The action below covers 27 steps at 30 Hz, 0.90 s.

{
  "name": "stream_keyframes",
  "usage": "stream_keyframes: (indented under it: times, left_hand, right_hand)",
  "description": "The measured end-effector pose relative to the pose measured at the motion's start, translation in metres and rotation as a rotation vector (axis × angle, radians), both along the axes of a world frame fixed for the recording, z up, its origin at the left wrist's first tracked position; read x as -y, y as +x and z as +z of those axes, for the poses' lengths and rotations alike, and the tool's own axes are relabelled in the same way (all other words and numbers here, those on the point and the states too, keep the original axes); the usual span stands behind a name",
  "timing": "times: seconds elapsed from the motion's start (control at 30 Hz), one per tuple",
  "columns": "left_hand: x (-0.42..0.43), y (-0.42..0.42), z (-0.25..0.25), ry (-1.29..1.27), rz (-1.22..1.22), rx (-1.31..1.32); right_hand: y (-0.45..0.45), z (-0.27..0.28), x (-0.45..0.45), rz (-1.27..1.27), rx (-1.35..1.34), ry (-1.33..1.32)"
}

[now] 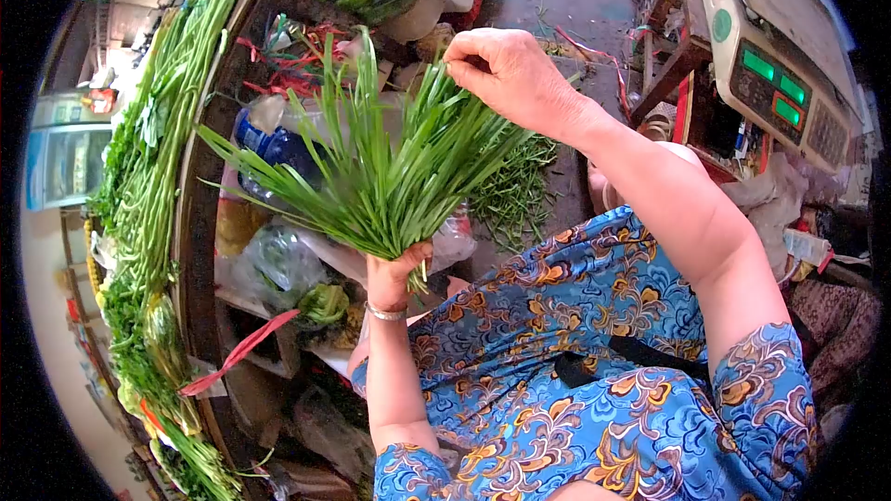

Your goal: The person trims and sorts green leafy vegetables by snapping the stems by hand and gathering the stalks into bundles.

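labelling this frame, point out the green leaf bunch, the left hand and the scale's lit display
green leaf bunch [390, 187]: head view, middle of the leaves
left hand [401, 274]: head view, back of the hand
scale's lit display [774, 77]: head view, green digit panels

L hand grips bunch of long green leaves near cut ends, leaves fanned up & out. R hand at leaf tips, upper R side, fingers pinched. Loose green trimmings just beside bunch; scale w/ lit green display, far R.
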<state>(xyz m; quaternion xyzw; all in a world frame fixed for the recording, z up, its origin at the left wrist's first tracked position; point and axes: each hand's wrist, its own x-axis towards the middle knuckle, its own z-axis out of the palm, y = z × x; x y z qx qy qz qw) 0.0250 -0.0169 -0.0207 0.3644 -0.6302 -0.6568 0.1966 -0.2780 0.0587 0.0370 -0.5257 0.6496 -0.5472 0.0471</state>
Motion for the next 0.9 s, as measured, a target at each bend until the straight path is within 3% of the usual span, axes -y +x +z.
stream_keyframes:
  times: [0.07, 0.47, 0.63, 0.7, 0.8, 0.83, 0.9]
  left_hand:
    - [-0.002, -0.001, 0.003, 0.043, -0.012, -0.016]
    - [-0.007, -0.005, 0.009, 0.145, -0.026, -0.039]
    - [-0.009, -0.005, 0.011, 0.08, -0.045, -0.025]
    - [-0.006, -0.002, 0.01, 0.202, -0.062, -0.052]
    - [-0.011, -0.005, 0.013, 0.14, -0.042, -0.012]
    - [-0.01, -0.004, 0.012, 0.14, -0.042, -0.012]
    - [-0.009, -0.002, 0.009, 0.091, -0.045, -0.014]
  right_hand:
    - [0.0, -0.003, 0.0, -0.014, -0.002, -0.045]
    - [-0.007, 0.004, -0.001, 0.22, 0.766, 0.136]
    - [-0.009, 0.006, -0.002, 0.227, 0.803, 0.126]
    - [-0.01, 0.009, -0.005, 0.263, 0.797, 0.088]
    - [-0.033, 0.007, -0.01, 0.263, 0.587, 0.008]
    - [-0.037, 0.006, -0.01, 0.183, 0.653, -0.005]
    - [-0.035, 0.005, -0.009, 0.021, 0.454, 0.003]
